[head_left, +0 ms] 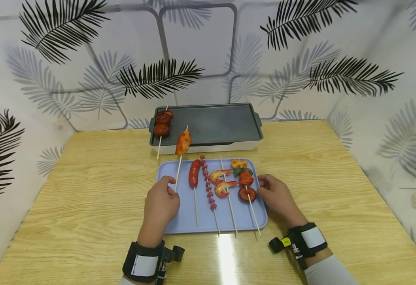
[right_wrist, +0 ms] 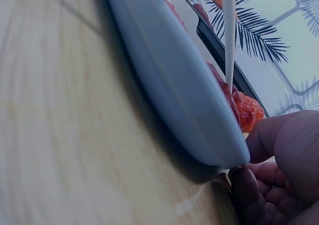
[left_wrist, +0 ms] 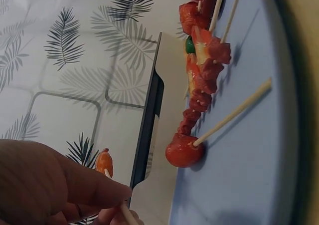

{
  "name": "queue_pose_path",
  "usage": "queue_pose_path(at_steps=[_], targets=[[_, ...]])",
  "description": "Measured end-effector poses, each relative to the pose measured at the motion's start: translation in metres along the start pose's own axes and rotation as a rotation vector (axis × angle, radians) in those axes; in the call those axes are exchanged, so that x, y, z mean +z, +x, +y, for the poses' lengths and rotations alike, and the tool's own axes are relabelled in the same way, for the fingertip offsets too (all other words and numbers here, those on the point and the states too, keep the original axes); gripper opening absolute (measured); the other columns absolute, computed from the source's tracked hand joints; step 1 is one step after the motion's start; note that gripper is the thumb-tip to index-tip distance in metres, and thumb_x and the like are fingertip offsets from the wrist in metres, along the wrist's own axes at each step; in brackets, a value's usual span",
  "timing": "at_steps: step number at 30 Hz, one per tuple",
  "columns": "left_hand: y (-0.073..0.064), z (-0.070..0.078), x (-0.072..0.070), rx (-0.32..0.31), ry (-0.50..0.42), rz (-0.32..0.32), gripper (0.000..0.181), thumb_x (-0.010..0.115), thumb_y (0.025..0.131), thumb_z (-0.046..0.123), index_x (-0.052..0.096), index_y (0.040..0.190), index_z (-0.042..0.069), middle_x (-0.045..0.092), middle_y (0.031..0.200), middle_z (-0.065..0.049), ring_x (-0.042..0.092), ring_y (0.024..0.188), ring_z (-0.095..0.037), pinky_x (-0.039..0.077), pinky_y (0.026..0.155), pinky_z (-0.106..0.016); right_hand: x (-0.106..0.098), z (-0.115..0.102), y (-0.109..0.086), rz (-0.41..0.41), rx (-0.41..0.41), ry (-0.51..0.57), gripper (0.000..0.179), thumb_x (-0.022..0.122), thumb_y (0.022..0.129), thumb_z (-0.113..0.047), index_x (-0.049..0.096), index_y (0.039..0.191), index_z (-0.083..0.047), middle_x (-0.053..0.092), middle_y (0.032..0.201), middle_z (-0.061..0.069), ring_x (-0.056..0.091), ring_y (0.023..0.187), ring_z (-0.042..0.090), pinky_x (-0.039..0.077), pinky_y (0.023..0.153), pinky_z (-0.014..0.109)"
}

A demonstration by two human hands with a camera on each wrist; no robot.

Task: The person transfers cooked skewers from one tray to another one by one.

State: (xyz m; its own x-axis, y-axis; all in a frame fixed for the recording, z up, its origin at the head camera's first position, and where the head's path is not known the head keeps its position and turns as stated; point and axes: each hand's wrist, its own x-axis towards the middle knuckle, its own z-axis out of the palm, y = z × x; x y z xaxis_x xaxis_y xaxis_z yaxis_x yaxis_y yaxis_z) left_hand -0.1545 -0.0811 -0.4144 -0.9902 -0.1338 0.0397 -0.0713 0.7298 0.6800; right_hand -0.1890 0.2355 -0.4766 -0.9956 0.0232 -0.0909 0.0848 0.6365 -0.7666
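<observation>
My left hand [head_left: 161,204] pinches the bare stick of a chicken wing skewer [head_left: 183,143] between thumb and fingers. The orange-brown wing points up and away, overlapping the front edge of the black griddle [head_left: 211,124] in the head view. At the right side of the lilac tray [head_left: 181,221], my right hand [head_left: 277,196] grips the rim, thumb over it and fingers below. On the tray lie a sausage skewer [head_left: 194,174], a skewer of small red pieces [head_left: 208,184], a shrimp skewer [head_left: 223,189] and a mixed skewer [head_left: 246,179].
A skewer with brown round pieces [head_left: 161,129] lies on the griddle's left end, its stick jutting over the front edge. The griddle stands behind the tray, near the leaf-patterned wall covering [head_left: 201,47]. Wooden tabletop [head_left: 97,190] extends to both sides.
</observation>
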Motion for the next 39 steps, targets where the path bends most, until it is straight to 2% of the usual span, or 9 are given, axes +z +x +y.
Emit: queue_pose_path(at_steps=[5,10,22,39], targets=[[-0.008,-0.008,0.001,0.006,0.018,-0.006,0.030,0.060,0.082,0.000,0.065,0.112,0.000,0.060,0.078,-0.006,0.056,0.068,-0.023,0.043,0.057,-0.037,0.001,0.000,0.001,-0.006,-0.007,0.000,0.042,0.057,0.090,-0.012,0.058,0.129,0.002,0.063,0.108,0.015,0.057,0.094,0.027,0.049,0.076,0.033],[-0.014,-0.013,0.003,0.003,0.028,-0.016,0.029,0.060,0.082,0.000,0.064,0.111,0.000,0.059,0.077,-0.006,0.055,0.067,-0.022,0.043,0.057,-0.036,0.001,0.001,0.001,-0.005,-0.002,-0.008,0.042,0.057,0.091,-0.012,0.057,0.130,0.002,0.064,0.109,0.015,0.058,0.096,0.027,0.051,0.080,0.037],[-0.026,-0.014,-0.002,-0.015,0.066,-0.067,0.029,0.060,0.081,-0.001,0.063,0.109,-0.001,0.059,0.076,-0.006,0.055,0.066,-0.022,0.043,0.055,-0.035,0.001,0.000,0.002,-0.020,0.012,-0.018,0.043,0.057,0.092,-0.013,0.056,0.132,0.002,0.063,0.113,0.016,0.058,0.099,0.027,0.051,0.083,0.039],[-0.036,-0.022,0.004,0.000,0.152,-0.123,0.030,0.057,0.077,-0.004,0.063,0.106,-0.002,0.057,0.075,-0.008,0.053,0.062,-0.023,0.042,0.050,-0.036,0.000,-0.005,-0.001,-0.024,0.016,-0.015,0.043,0.056,0.092,-0.012,0.055,0.132,0.004,0.063,0.113,0.017,0.058,0.099,0.028,0.051,0.083,0.040]])
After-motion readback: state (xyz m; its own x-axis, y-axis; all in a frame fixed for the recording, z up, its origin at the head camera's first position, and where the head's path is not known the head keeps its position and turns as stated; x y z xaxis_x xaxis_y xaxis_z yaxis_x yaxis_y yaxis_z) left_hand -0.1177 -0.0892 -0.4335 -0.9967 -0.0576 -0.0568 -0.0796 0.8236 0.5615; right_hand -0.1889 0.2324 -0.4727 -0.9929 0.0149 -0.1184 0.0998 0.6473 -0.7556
